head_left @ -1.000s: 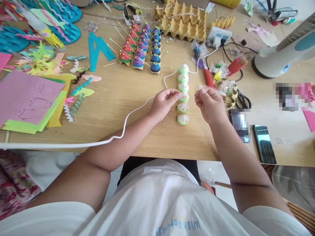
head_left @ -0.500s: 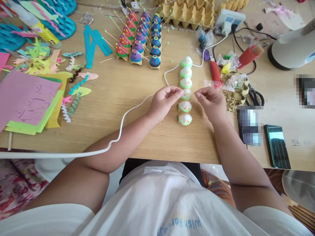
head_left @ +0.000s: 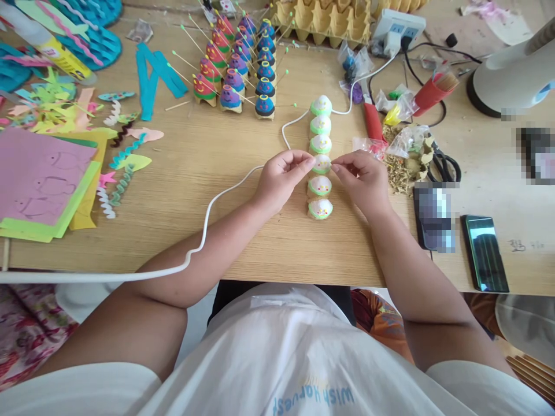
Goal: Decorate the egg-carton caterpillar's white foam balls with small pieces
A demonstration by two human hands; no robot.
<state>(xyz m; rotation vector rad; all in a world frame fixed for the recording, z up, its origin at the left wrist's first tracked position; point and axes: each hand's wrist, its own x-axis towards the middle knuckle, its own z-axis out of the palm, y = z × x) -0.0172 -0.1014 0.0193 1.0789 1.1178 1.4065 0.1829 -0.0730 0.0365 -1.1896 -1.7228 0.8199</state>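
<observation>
A column of several white domes with green rims (head_left: 320, 186) runs down the table in front of me, small coloured dots on the nearer ones. My left hand (head_left: 284, 176) is at the column's left side, thumb and forefinger pinched together at the fourth dome from the top. On the right side of that dome, my right hand (head_left: 362, 176) is also pinched, its fingertips beside the dome's edge. Whatever either pinch holds is too small to make out.
Painted red, purple and blue egg-carton figures (head_left: 234, 79) with thin sticks stand behind, left of centre. A white cable (head_left: 208, 211) crosses my left forearm. Paper sheets (head_left: 43, 173) lie left; phones (head_left: 484, 254), red tubes and a power strip (head_left: 399, 26) are right.
My right hand has moved in towards the fourth dome, narrowing the space between my hands. The whole view has shifted slightly, with the table's things now a little further left.
</observation>
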